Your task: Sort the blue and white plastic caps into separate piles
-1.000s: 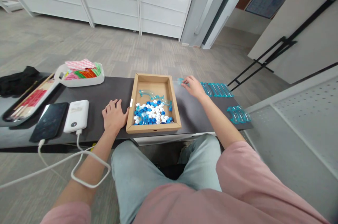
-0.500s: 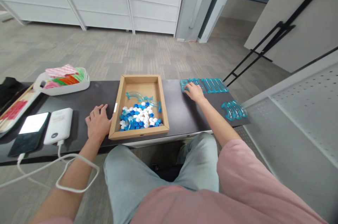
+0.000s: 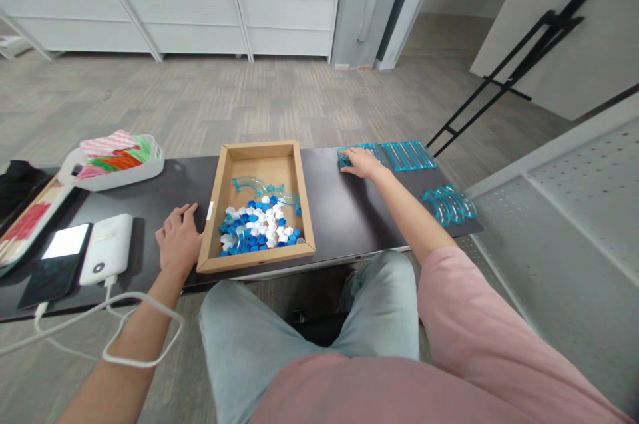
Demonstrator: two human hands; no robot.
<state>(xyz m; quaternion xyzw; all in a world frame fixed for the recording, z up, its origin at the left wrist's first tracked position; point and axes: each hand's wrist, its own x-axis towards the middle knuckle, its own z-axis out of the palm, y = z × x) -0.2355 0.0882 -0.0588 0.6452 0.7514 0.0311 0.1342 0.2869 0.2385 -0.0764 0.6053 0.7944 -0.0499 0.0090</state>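
Note:
A shallow cardboard tray (image 3: 218,206) sits mid-table, holding several small blue and white hexagonal pieces (image 3: 259,224) and clear blue curved track pieces (image 3: 252,183). My left hand (image 3: 178,241) lies flat on the dark table just left of the tray, fingers spread, holding nothing. My right hand (image 3: 360,161) reaches to the far right of the tray and rests on the left end of a row of clear blue straight track pieces (image 3: 404,154), fingers bent over one piece; whether it grips that piece is unclear.
More blue curved tracks (image 3: 449,204) lie near the table's right end. A white power bank (image 3: 106,249) with cable and a phone (image 3: 54,261) lie at the left. Behind them stand a white tub of coloured strips (image 3: 112,158) and a tray (image 3: 22,224).
My right hand has moved right from the tray's corner onto the row of straight tracks and then settled. The view shifted; the left hand stays flat beside the tray.

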